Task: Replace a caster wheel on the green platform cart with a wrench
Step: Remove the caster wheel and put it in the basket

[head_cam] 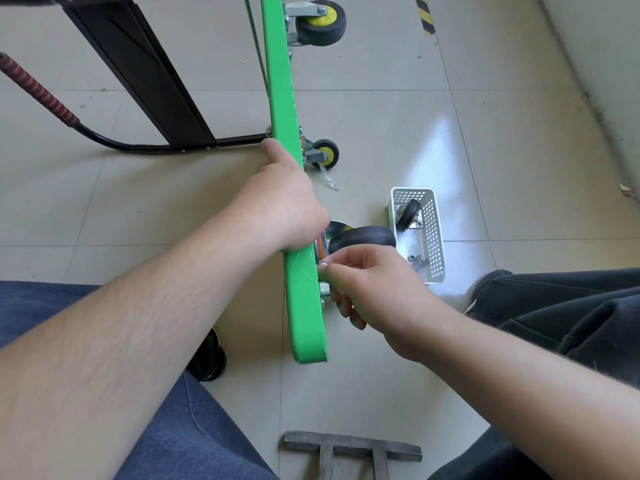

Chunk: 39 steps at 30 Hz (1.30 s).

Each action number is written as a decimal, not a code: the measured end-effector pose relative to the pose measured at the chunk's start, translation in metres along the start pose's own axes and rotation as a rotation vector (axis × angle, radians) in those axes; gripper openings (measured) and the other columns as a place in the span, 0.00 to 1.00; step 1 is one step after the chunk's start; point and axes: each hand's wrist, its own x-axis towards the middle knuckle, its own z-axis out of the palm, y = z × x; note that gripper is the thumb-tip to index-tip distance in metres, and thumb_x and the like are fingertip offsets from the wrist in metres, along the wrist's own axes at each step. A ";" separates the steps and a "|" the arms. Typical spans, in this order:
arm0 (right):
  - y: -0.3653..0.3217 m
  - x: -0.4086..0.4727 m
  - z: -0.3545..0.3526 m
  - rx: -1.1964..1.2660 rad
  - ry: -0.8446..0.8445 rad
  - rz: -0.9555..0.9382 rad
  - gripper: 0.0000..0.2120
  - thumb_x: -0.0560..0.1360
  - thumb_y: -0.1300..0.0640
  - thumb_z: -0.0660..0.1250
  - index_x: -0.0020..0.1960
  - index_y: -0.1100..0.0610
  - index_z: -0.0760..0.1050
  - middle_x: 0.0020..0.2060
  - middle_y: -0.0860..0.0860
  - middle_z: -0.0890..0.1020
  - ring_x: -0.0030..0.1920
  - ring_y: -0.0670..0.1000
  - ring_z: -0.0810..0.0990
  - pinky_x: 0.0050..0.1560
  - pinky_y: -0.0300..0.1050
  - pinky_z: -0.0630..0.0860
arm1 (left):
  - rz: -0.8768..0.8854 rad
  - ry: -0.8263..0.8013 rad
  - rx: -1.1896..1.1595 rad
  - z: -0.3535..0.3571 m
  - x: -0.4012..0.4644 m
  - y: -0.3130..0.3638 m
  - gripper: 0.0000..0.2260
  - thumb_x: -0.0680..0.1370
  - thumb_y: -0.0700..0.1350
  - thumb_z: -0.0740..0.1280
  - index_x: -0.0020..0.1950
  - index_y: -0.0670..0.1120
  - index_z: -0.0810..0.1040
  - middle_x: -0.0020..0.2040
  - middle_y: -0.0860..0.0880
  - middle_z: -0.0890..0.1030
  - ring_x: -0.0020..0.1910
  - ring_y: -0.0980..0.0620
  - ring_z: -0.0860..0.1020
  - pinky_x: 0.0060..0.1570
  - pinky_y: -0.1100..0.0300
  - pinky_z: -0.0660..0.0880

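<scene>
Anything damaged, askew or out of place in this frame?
Yes. The green platform cart stands tipped on its edge, casters pointing sideways, steadied by the left hand. Its near corner looks chipped and scuffed. A loose caster wheel and bolts lie in the white basket.

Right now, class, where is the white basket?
In the head view, the white basket sits on the floor right of the green cart, just beyond the right hand.
</scene>
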 end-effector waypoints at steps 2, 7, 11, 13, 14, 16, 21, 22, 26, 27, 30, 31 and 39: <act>0.001 -0.001 0.001 0.023 0.000 -0.003 0.05 0.78 0.59 0.68 0.48 0.60 0.81 0.25 0.48 0.76 0.26 0.48 0.72 0.27 0.42 0.67 | 0.002 0.000 0.000 0.000 0.000 0.000 0.38 0.79 0.43 0.65 0.77 0.31 0.44 0.63 0.34 0.80 0.32 0.52 0.70 0.22 0.57 0.56; -0.002 -0.001 0.002 0.043 -0.007 0.057 0.14 0.79 0.52 0.68 0.41 0.61 0.79 0.26 0.51 0.77 0.28 0.52 0.73 0.27 0.44 0.69 | -0.005 -0.006 0.009 0.000 0.000 0.001 0.39 0.79 0.43 0.65 0.77 0.31 0.43 0.62 0.34 0.80 0.29 0.52 0.66 0.21 0.58 0.55; -0.002 0.000 0.004 0.027 -0.019 0.099 0.19 0.80 0.44 0.66 0.41 0.59 0.76 0.27 0.51 0.78 0.28 0.51 0.74 0.26 0.42 0.69 | -0.010 -0.009 0.008 0.000 -0.001 0.000 0.39 0.79 0.43 0.66 0.77 0.31 0.44 0.61 0.35 0.81 0.29 0.51 0.67 0.20 0.58 0.54; 0.000 -0.001 0.004 0.011 -0.020 0.064 0.17 0.81 0.47 0.66 0.41 0.59 0.76 0.27 0.51 0.77 0.28 0.51 0.74 0.27 0.43 0.68 | -0.007 -0.011 0.002 -0.001 -0.001 0.000 0.39 0.79 0.43 0.66 0.78 0.31 0.43 0.61 0.35 0.80 0.29 0.51 0.66 0.22 0.58 0.55; 0.000 -0.001 0.004 0.015 -0.017 0.052 0.16 0.81 0.49 0.67 0.41 0.59 0.77 0.27 0.50 0.77 0.28 0.50 0.73 0.27 0.43 0.68 | -0.004 -0.013 0.002 -0.001 -0.002 0.000 0.40 0.79 0.43 0.65 0.78 0.30 0.42 0.61 0.35 0.80 0.29 0.51 0.66 0.22 0.58 0.55; 0.001 -0.001 0.002 0.033 -0.009 0.028 0.13 0.80 0.53 0.69 0.41 0.59 0.78 0.26 0.50 0.77 0.27 0.50 0.73 0.27 0.42 0.66 | 0.001 -0.013 -0.002 -0.001 -0.002 0.000 0.41 0.79 0.43 0.65 0.78 0.30 0.40 0.61 0.34 0.80 0.29 0.51 0.66 0.21 0.58 0.55; 0.004 -0.002 0.002 0.073 0.020 -0.024 0.04 0.78 0.59 0.70 0.49 0.60 0.81 0.25 0.50 0.77 0.25 0.49 0.72 0.26 0.40 0.65 | 0.008 -0.029 -0.001 -0.002 -0.004 0.001 0.42 0.79 0.43 0.64 0.78 0.30 0.38 0.62 0.34 0.80 0.29 0.52 0.67 0.16 0.61 0.53; 0.006 -0.002 0.002 0.072 0.026 -0.032 0.03 0.78 0.59 0.70 0.50 0.59 0.80 0.25 0.49 0.77 0.25 0.49 0.72 0.26 0.40 0.65 | 0.007 -0.031 -0.001 -0.002 -0.004 0.001 0.42 0.79 0.43 0.64 0.79 0.30 0.37 0.62 0.34 0.80 0.29 0.52 0.67 0.17 0.60 0.54; 0.010 -0.003 0.002 0.081 0.032 -0.069 0.03 0.78 0.59 0.70 0.52 0.56 0.80 0.25 0.50 0.78 0.25 0.49 0.73 0.26 0.42 0.67 | 0.006 -0.029 0.002 -0.002 -0.004 0.000 0.43 0.79 0.43 0.64 0.79 0.30 0.36 0.61 0.34 0.80 0.30 0.52 0.67 0.20 0.58 0.55; 0.011 -0.003 0.002 0.068 0.032 -0.085 0.03 0.78 0.59 0.70 0.52 0.55 0.81 0.26 0.50 0.79 0.25 0.49 0.74 0.27 0.42 0.67 | 0.005 -0.028 -0.004 -0.002 -0.003 0.000 0.43 0.79 0.43 0.64 0.79 0.30 0.37 0.61 0.34 0.80 0.30 0.52 0.67 0.21 0.58 0.55; 0.013 -0.005 0.001 0.027 0.031 -0.147 0.03 0.79 0.58 0.70 0.52 0.53 0.80 0.29 0.53 0.83 0.28 0.50 0.79 0.28 0.44 0.72 | 0.001 -0.023 -0.010 -0.001 -0.002 0.000 0.41 0.79 0.43 0.65 0.78 0.31 0.39 0.61 0.35 0.81 0.29 0.52 0.67 0.20 0.59 0.55; 0.014 -0.006 0.001 0.007 0.031 -0.171 0.03 0.79 0.58 0.70 0.52 0.52 0.80 0.31 0.53 0.84 0.29 0.50 0.81 0.29 0.45 0.74 | 0.001 -0.020 -0.008 -0.001 -0.002 -0.001 0.41 0.79 0.43 0.65 0.78 0.30 0.39 0.60 0.36 0.81 0.29 0.52 0.67 0.20 0.59 0.55; 0.018 -0.005 0.002 0.022 0.057 -0.225 0.02 0.79 0.57 0.71 0.51 0.53 0.81 0.40 0.53 0.86 0.38 0.50 0.86 0.35 0.43 0.80 | 0.003 -0.021 0.006 -0.001 -0.001 0.000 0.42 0.79 0.43 0.64 0.78 0.29 0.38 0.60 0.35 0.81 0.29 0.52 0.66 0.19 0.59 0.54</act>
